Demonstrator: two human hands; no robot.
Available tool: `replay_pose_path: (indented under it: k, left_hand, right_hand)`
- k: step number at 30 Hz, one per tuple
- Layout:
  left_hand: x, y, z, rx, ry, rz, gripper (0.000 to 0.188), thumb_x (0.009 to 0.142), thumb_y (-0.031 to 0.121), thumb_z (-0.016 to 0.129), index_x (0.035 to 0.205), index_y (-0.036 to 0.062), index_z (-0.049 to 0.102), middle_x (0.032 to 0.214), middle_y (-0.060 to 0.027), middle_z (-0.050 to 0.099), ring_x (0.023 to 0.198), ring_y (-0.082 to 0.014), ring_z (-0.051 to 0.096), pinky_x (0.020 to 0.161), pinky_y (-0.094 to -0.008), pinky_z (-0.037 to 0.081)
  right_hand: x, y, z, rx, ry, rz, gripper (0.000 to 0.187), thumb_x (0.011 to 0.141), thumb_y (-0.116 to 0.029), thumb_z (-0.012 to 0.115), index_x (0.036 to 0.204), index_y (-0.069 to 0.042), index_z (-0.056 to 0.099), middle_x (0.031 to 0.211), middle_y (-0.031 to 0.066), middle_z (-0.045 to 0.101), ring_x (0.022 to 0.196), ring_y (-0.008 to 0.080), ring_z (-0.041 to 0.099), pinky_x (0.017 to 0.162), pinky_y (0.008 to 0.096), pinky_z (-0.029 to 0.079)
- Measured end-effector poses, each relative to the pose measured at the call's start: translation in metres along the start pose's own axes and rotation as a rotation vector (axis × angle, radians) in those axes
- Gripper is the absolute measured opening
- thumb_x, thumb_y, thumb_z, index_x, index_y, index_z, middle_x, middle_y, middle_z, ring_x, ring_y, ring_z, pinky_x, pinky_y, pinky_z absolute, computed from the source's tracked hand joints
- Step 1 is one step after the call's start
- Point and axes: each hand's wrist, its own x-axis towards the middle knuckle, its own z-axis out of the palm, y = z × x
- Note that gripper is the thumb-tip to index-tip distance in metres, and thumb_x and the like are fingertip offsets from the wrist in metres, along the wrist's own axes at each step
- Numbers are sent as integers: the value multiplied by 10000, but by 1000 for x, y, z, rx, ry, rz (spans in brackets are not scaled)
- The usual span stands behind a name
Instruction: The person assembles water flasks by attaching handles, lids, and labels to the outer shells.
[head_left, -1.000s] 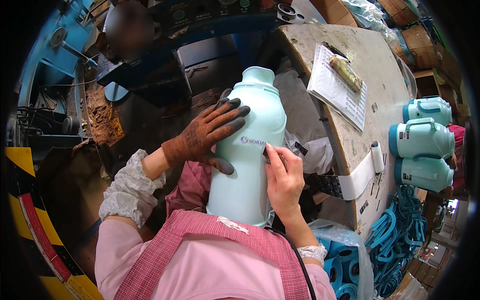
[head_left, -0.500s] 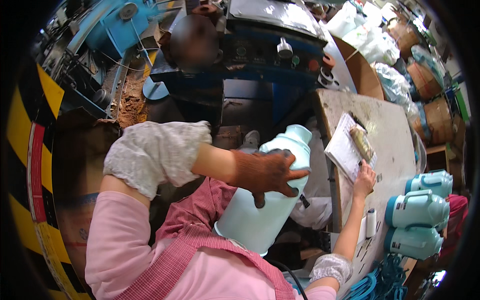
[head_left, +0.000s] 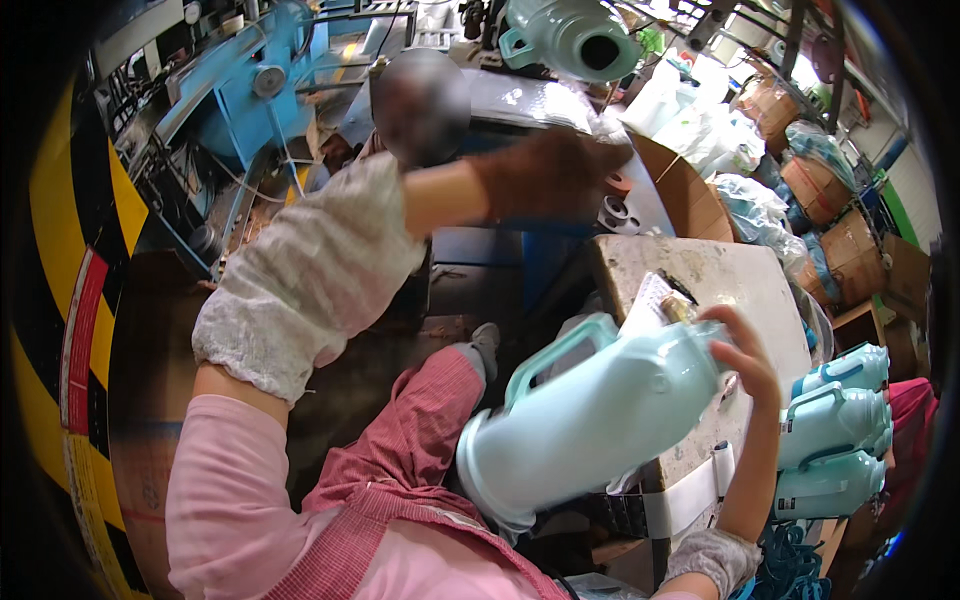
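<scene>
A pale mint-green thermos jug body [head_left: 600, 410] lies tilted across my lap, its neck up to the right and its handle [head_left: 560, 360] on the far left side. My bare right hand [head_left: 745, 355] is closed about its neck, at the table's edge. My left hand [head_left: 550, 178], in a brown work glove, reaches forward over the dark machine; motion smears its fingers. Beyond the glove, a second mint-green jug body [head_left: 575, 40] lies on its side at the top of the view, its dark round opening showing.
To the right is a worn pale table [head_left: 740, 275] with a paper pad [head_left: 645, 305] and a white roll [head_left: 722, 465]. Several jugs with teal parts [head_left: 830, 425] stand beyond its right side. A yellow-and-black striped post [head_left: 125, 210] rises on my left; plastic bags [head_left: 710, 135] lie far right.
My left hand has let go of the jug body and swung forward. My right hand has left the paper and taken the jug's neck. The jug has tipped right, and its handle now shows.
</scene>
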Motion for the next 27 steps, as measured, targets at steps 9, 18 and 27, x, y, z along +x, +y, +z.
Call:
replay_pose_path:
  k: [9,18,27]
  left_hand:
    - [61,-93,27,561,-214,-208,201,759,134,568,911,3,591,725,-131,636,658,-293,651,570,-391,515]
    - [23,61,-64,552,-125,276,144,637,180,618,687,47,645,611,-87,599,547,-218,606,488,-337,474]
    - [-77,212,-17,-135,-296,525,191,680,172,613,805,29,595,694,-102,589,632,-255,573,633,-362,478]
  right_hand:
    - [-23,28,-43,-580,1057,-624,469,713,-53,695,1108,-90,443,1195,105,428,1155,265,392,1003,386,289]
    - [36,-22,-31,-706,1205,-770,436,720,-119,722,1072,-68,469,1192,143,440,1156,310,397,990,410,303]
    - [77,-57,13,-580,1132,-1003,429,685,-111,756,1026,-102,496,1188,139,428,1144,317,400,940,425,349]
